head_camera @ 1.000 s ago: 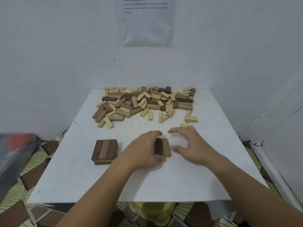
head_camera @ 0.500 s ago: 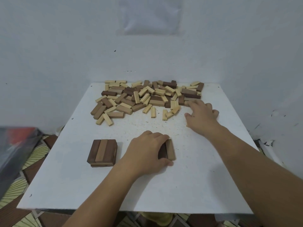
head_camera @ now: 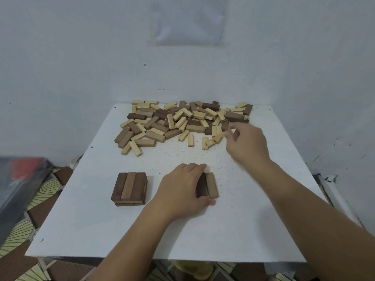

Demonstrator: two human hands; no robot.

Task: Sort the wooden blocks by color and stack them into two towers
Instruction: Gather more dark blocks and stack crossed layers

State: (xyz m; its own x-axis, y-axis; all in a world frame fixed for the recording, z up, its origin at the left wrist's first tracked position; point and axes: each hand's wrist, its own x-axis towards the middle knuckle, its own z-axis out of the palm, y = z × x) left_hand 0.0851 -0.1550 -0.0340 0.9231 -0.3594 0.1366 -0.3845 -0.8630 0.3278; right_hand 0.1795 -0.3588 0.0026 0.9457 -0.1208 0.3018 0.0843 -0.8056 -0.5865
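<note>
A mixed pile of light and brown wooden blocks (head_camera: 182, 122) lies along the far side of the white table (head_camera: 243, 224). At the near left stands a low two-layer stack of brown blocks (head_camera: 129, 187). My left hand (head_camera: 180, 191) grips a small row of brown blocks (head_camera: 209, 185) lying side by side in the table's middle; part of that row is hidden under the fingers. My right hand (head_camera: 247, 145) is at the pile's right end, its fingers curled around what looks like a small brown block (head_camera: 235, 135), blurred by motion.
A white wall with a sheet of paper (head_camera: 188, 21) rises right behind the pile. A dark object with a red patch (head_camera: 18, 179) lies on the patterned floor to the left. Wood specks dot the table's middle. Something yellow (head_camera: 192, 268) shows below the table's front edge.
My right hand left the small brown row, reached to the pile's right end and now curls its fingers there. My left hand has stayed on the row.
</note>
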